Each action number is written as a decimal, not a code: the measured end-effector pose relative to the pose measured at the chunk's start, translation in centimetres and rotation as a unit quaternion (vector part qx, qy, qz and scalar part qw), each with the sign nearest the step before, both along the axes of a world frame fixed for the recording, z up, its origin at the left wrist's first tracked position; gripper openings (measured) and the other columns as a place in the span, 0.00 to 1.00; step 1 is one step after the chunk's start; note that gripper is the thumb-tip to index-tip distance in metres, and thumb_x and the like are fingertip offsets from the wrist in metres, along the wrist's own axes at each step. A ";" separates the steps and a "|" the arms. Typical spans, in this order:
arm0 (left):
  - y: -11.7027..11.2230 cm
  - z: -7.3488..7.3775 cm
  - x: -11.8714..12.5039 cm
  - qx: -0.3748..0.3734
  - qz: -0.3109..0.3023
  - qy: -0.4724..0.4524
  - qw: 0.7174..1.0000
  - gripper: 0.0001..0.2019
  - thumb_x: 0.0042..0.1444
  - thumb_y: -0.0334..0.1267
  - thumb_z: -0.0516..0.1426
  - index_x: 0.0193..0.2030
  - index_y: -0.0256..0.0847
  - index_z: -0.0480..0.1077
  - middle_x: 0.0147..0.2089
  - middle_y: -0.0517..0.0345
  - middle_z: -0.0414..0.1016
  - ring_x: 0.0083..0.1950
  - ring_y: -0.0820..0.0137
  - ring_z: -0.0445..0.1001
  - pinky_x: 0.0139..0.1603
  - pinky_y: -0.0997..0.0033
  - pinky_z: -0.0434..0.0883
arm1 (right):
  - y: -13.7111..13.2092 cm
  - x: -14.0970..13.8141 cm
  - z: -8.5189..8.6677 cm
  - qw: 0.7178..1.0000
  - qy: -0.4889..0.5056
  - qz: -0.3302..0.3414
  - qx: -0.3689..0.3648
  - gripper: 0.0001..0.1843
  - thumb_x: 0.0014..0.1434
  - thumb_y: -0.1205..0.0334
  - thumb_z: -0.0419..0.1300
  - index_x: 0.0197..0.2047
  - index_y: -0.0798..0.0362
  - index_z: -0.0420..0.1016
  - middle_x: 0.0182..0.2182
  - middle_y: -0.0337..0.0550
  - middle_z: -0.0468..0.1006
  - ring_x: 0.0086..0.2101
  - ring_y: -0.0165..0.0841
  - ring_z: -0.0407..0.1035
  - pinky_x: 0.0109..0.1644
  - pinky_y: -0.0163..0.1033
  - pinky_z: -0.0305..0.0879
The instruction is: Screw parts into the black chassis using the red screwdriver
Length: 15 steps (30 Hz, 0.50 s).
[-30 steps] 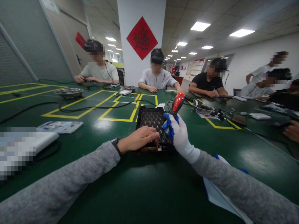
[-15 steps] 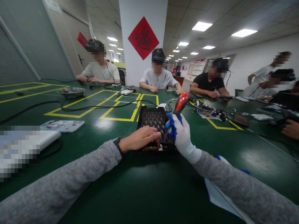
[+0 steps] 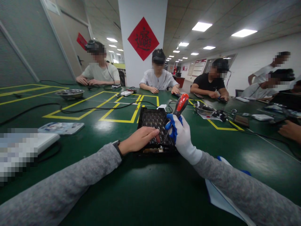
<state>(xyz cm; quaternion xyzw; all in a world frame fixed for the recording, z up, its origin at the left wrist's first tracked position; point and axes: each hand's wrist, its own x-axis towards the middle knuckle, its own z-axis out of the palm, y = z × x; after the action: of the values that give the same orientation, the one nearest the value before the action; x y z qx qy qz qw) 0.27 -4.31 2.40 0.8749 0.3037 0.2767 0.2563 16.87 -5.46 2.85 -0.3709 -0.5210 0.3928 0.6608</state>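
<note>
In front of me on the green table lies a black, open-topped casing (image 3: 153, 118) with a patterned inner surface. Bare, my left hand (image 3: 140, 138) rests over its left near part, fingers stretched out and tips bent down toward the inside. My right hand (image 3: 183, 133), in a white and blue glove, is closed round a screwdriver (image 3: 182, 105) with a red and black handle. The handle leans up and away; its shaft slants down into the casing near my left fingertips. Where the tip touches I cannot make out.
A metal bowl (image 3: 70, 94) stands at the left, another (image 3: 205, 109) at the right. A printed card-like case (image 3: 61, 128) lies left, a folded blue-white cloth (image 3: 223, 201) under my right forearm. A black cable (image 3: 98, 108) crosses behind the casing. Several people sit across the table.
My left hand has shifted slightly left, its fingertips drawing back from the casing's near edge. The screwdriver stays in my right hand, almost unmoved. The whole view has slid a little.
</note>
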 end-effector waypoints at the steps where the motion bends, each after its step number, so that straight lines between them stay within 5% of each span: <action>1: 0.0 0.0 0.0 -0.001 0.004 0.000 1.000 0.28 0.63 0.48 0.38 0.32 0.36 0.74 0.34 0.56 0.73 0.36 0.72 0.69 0.43 0.73 0.63 | 0.0 0.0 0.0 1.000 0.001 0.001 0.001 0.17 0.54 0.46 0.54 0.36 0.52 0.67 0.19 0.32 0.67 0.16 0.21 0.56 0.18 0.28 0.52; 15: 0.0 -0.1 0.1 0.009 0.023 -0.004 1.000 0.28 0.63 0.49 0.38 0.31 0.36 0.75 0.34 0.56 0.72 0.35 0.72 0.68 0.41 0.74 0.63 | -0.1 -0.1 0.0 0.999 0.005 0.024 -0.022 0.17 0.53 0.47 0.55 0.36 0.52 0.67 0.18 0.32 0.67 0.16 0.22 0.56 0.17 0.28 0.52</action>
<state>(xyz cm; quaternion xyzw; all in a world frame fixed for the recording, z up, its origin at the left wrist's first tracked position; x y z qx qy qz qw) 0.32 -4.35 2.26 0.8691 0.3200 0.2886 0.2429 16.77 -5.54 2.88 -0.3704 -0.5180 0.4216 0.6456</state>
